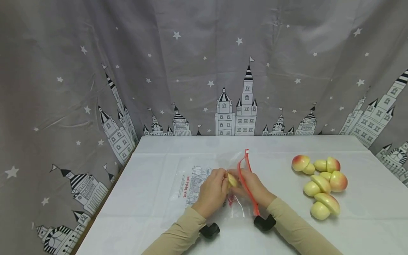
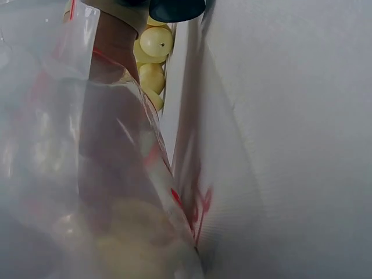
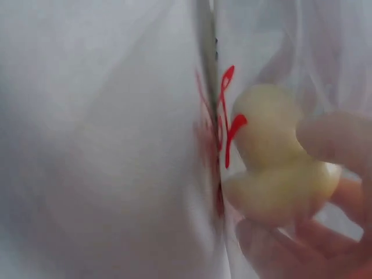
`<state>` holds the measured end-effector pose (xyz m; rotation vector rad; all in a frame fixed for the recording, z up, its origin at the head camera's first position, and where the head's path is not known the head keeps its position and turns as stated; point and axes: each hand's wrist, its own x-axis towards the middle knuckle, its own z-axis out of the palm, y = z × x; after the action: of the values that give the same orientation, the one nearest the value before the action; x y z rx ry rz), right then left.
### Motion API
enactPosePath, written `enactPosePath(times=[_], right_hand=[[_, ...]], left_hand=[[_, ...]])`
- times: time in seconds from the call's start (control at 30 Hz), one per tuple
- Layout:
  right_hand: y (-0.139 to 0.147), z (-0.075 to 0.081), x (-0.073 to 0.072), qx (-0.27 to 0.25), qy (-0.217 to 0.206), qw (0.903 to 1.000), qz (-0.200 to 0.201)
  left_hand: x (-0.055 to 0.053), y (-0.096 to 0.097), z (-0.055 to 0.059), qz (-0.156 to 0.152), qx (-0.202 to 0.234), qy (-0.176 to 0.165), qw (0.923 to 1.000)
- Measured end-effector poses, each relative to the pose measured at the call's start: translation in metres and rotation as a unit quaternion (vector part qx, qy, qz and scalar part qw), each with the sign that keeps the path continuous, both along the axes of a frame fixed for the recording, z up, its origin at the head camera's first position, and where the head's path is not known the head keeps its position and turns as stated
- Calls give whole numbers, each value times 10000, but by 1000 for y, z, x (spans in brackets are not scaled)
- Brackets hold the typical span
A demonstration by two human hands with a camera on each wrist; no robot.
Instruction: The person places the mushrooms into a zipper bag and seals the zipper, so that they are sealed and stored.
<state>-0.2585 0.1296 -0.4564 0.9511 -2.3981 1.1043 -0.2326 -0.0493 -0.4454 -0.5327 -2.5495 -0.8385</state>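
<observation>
A clear zip bag (image 1: pixel 237 209) with a red zip strip and printed pictures lies across the middle of the table, its mouth toward the right. My right hand (image 1: pixel 251 186) reaches through that mouth. Inside the bag it grips a pale yellow toy mushroom (image 3: pixel 273 157), thumb on one side and fingers beneath. In the head view the mushroom shows between both hands. My left hand (image 1: pixel 213 189), fingers curled, holds the bag from outside beside the mushroom; its fingertips are partly hidden. Through the blurred plastic in the left wrist view, the right forearm (image 2: pixel 113 46) enters the bag.
Several more yellow toy mushrooms (image 1: pixel 322 184) with red-tinged caps lie grouped on the right of the white table (image 1: pixel 143 198). A grey curtain (image 1: pixel 191 78) printed with castles and stars hangs behind and along the left side. Black wrist-camera housings (image 1: pixel 264 223) sit under both wrists.
</observation>
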Motion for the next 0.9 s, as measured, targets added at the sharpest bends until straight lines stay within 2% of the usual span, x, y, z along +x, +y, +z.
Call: enactPosePath(times=[0.07,0.17,0.23,0.37,0.53,0.67,0.8,0.9], right_hand=[[2,2,0,-34,-440,9987,246],[4,4,-1,-165,-1235,9909,506],[4,5,-1,-274,-1544,9859,586],[2,5,0,-435,-1423,9864,699],[-1,2,-1,-474,-1039,9922,501],[-3,1,0,-491,-1068,9924,359],[-5,3,1,-384,-1062,9931,329],[-7,4,1,-183,-803,9959,372]], left_hand=[[0,-1,0,10,22,-25,10000],[0,-2,1,0,64,-82,9999],[0,-2,2,-13,64,-83,9999],[0,-2,3,-11,86,4,10000],[-1,-1,4,26,127,89,9999],[0,-1,4,41,144,109,9998],[0,0,5,54,149,166,9997],[0,0,6,74,145,206,9997]])
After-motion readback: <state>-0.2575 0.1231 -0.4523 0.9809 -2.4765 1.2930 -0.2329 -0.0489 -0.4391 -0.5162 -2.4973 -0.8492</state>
